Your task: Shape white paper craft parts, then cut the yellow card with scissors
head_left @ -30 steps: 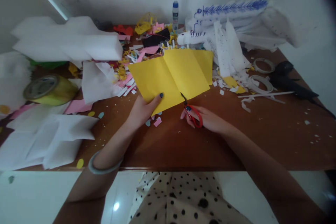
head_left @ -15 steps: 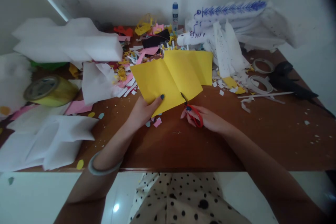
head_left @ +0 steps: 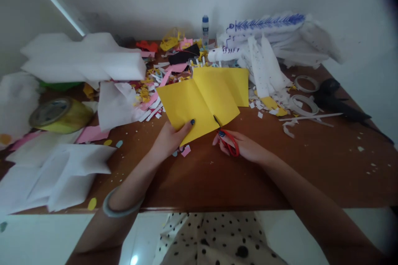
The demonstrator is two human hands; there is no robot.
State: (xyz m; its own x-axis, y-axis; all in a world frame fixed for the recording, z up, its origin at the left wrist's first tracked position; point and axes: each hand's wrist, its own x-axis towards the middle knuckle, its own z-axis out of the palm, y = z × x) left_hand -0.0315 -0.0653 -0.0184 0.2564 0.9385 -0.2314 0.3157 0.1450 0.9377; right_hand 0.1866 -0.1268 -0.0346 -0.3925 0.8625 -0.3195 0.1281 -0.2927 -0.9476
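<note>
My left hand (head_left: 170, 140) pinches a creased sheet of yellow paper (head_left: 189, 105) at its lower left edge, thumb on top and fingers underneath. Red-handled scissors (head_left: 231, 144) are in my right hand (head_left: 245, 145), with fingers through the loops. Their dark blades lie at the paper's lower edge, right of its middle, and one blade shows on top of the sheet. Behind the held sheet, another yellow piece (head_left: 241, 87) reaches out to the right; whether the two are joined I cannot tell. Small pink and pale blue scraps (head_left: 185, 150) lie just below my left hand.
Paper scraps (head_left: 149, 91) in many colours spread behind the sheet, near a glue bottle (head_left: 205, 31). White foam sheets (head_left: 83, 60) and a wide tape roll (head_left: 60, 115) stand left. Thin tape rings (head_left: 304, 104) and a black glue gun (head_left: 338, 101) lie right. The table's front edge (head_left: 217, 209) is close.
The whole view has shifted so that the table sits slightly lower in the picture. Both hands keep their holds, and the scissors stay at the same edge of the yellow paper.
</note>
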